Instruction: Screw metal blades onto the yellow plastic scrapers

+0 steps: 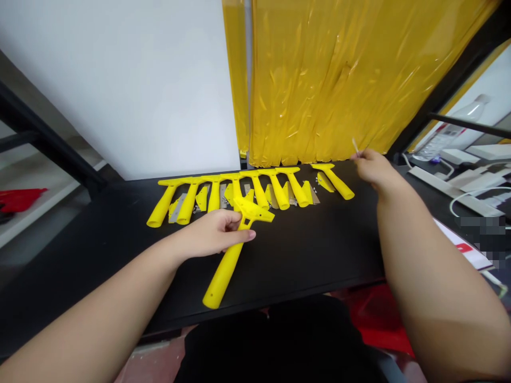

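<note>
My left hand (pixel 217 231) is closed round the neck of a yellow scraper (pixel 224 274), whose hollow handle slants down toward the table's front edge. My right hand (pixel 374 171) pinches a thin pale stick-like piece (pixel 355 144) near the back right of the table; its kind is too small to make out. Behind the held scraper, several yellow scraper handles (pixel 278 194) lie in a row. Between them are metal blades (pixel 178 207), yellow angled plates (pixel 202 198) and small screws. Apart from the row, one more handle (pixel 339 183) lies beside a yellow plate (pixel 325 182), nearest my right hand.
The black table (pixel 315 255) backs onto a white panel (pixel 159 96) and a yellow plastic sheet (pixel 319 80). On the right are a plastic bottle (pixel 451 127), white cables and power strips (pixel 455 189). Black frame posts (pixel 51 138) stand at both sides.
</note>
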Demonstrator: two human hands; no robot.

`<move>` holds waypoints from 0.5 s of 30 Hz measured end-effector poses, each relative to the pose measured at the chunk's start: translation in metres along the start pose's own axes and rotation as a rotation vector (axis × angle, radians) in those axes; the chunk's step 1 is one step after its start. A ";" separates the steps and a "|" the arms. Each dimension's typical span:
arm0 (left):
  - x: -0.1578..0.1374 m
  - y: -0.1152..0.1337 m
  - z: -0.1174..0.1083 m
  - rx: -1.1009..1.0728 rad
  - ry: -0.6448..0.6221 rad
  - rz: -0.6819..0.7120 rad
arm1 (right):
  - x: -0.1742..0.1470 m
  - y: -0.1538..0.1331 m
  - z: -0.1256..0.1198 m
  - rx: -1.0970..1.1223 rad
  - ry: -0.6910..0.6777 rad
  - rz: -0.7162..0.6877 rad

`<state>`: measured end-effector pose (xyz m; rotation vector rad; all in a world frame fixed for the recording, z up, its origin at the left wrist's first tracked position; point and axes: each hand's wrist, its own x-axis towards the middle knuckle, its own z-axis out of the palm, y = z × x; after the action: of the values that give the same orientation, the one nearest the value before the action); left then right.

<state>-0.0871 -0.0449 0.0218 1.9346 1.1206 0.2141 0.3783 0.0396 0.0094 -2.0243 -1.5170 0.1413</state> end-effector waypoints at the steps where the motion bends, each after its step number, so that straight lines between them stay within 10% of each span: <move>1: 0.001 -0.001 0.000 0.044 0.004 -0.003 | 0.004 0.010 -0.001 -0.050 -0.033 0.084; 8: 0.003 -0.005 -0.001 0.216 0.051 0.027 | 0.011 0.036 0.007 -0.270 -0.215 0.346; 15: 0.003 -0.003 0.000 0.271 0.032 0.012 | -0.005 0.005 0.003 -0.243 -0.047 0.121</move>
<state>-0.0879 -0.0418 0.0189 2.1828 1.2100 0.1038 0.3797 0.0353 0.0034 -2.3208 -1.5009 0.0540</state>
